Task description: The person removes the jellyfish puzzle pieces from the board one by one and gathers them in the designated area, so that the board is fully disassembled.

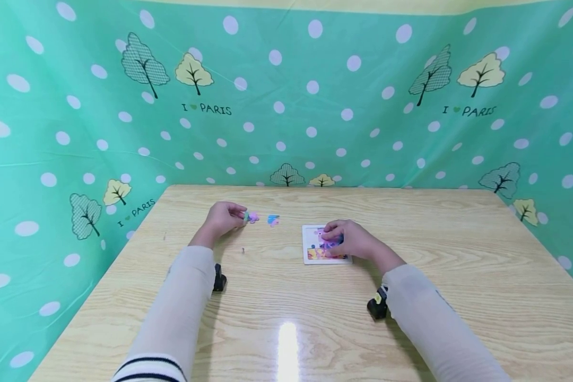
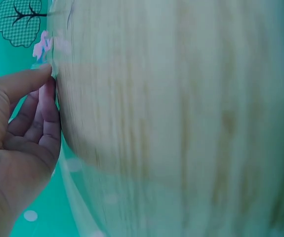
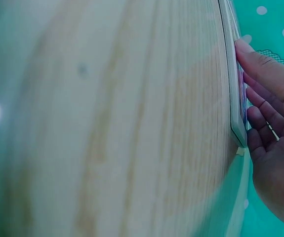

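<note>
At the left of the table, my left hand (image 1: 226,216) pinches a small pink and green puzzle piece (image 1: 252,216) between thumb and fingertips. The same piece, pink and blue, stands out past the thumb in the left wrist view. A blue and pink puzzle piece (image 1: 273,219) lies just to its right. My right hand (image 1: 355,240) is spread over a white-bordered puzzle board (image 1: 313,261), thumb and bent fingers apart and touching it. Pink, purple and yellow pieces show in the board, partly hidden by that hand. In the right wrist view the thumb reaches the board's edge (image 3: 234,94).
The wooden table (image 1: 277,297) ends at a green polka-dot cloth (image 1: 296,127) behind and to the left. A tiny dark speck (image 1: 243,251) lies in front of the left hand. Each wrist carries a black camera (image 1: 377,305).
</note>
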The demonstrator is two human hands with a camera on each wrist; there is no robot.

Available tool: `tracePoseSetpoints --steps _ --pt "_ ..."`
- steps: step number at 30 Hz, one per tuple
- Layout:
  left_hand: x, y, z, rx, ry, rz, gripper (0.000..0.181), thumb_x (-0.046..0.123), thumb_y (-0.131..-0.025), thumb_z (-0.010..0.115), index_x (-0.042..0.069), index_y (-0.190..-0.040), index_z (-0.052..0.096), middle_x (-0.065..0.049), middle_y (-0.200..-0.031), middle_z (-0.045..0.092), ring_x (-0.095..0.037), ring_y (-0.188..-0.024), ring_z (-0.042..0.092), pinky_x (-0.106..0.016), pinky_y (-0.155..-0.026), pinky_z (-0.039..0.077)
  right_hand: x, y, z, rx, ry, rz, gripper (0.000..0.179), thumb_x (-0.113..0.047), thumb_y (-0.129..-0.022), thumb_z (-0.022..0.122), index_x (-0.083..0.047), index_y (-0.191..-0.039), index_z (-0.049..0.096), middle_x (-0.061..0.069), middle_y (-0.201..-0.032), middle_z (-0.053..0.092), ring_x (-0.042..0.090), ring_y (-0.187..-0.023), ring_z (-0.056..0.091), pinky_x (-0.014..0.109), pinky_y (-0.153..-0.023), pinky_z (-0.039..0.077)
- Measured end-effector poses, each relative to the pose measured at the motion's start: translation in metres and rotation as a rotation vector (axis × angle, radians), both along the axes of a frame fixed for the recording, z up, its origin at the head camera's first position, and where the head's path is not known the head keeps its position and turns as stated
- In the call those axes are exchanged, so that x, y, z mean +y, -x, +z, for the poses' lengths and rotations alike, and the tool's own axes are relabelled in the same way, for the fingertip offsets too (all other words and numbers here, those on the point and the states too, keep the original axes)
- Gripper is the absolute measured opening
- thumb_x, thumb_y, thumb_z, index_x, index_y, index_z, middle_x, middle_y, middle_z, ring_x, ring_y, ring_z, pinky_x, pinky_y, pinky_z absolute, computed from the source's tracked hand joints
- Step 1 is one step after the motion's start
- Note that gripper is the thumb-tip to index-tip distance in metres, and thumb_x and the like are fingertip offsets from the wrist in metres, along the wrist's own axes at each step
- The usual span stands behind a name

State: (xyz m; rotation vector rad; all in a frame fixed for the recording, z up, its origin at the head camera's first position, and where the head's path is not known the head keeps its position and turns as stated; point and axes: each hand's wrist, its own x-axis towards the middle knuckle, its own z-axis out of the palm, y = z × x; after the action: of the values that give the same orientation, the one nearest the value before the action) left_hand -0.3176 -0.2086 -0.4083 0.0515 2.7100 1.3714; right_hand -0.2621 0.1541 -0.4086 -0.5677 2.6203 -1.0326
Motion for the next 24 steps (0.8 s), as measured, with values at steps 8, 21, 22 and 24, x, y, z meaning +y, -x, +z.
tracePoseSetpoints --steps 8,21,22,24 --pt "-0.004 -0.003 0.000 0.003 0.026 -0.026 0.036 0.002 -0.085 0.073 0.000 -0.120 0.066 -0.013 -0.107 0.067 -0.023 -0.094 0.062 -0.026 -0.075 0.055 0.000 0.000 -0.001 0.009 0.000 0.005 0.044 -0.013 -0.078 0.083 -0.006 -0.119 0.069 0.010 -0.138 0.053 0.036 -0.135 0.037 0.052 -0.113 0.026" --pt "0.003 -0.017 0.012 -0.011 -0.097 -0.060 0.037 0.006 -0.087 0.072 0.005 -0.124 0.066 -0.011 -0.119 0.065 -0.023 -0.100 0.059 -0.033 -0.080 0.055 0.000 -0.001 -0.001 0.014 0.001 0.003 0.046 -0.017 -0.078 0.084 -0.007 -0.120 0.069 0.009 -0.137 0.053 0.036 -0.134 0.038 0.052 -0.113 0.026" --pt "0.004 -0.018 0.013 -0.012 -0.106 -0.067 0.038 0.007 -0.086 0.073 0.005 -0.123 0.066 -0.011 -0.119 0.065 -0.023 -0.099 0.059 -0.034 -0.080 0.055 0.000 -0.001 -0.001 0.013 0.001 0.001 0.046 -0.017 -0.078 0.084 -0.007 -0.120 0.069 0.009 -0.137 0.053 0.035 -0.134 0.038 0.052 -0.113 0.026" --pt "0.007 -0.021 0.015 -0.007 -0.118 -0.078 0.037 0.007 -0.086 0.074 0.004 -0.122 0.067 -0.011 -0.117 0.066 -0.023 -0.097 0.060 -0.036 -0.080 0.055 0.001 -0.001 -0.001 0.013 0.001 0.000 0.045 -0.017 -0.078 0.084 -0.007 -0.120 0.069 0.008 -0.137 0.053 0.035 -0.134 0.038 0.052 -0.113 0.026"
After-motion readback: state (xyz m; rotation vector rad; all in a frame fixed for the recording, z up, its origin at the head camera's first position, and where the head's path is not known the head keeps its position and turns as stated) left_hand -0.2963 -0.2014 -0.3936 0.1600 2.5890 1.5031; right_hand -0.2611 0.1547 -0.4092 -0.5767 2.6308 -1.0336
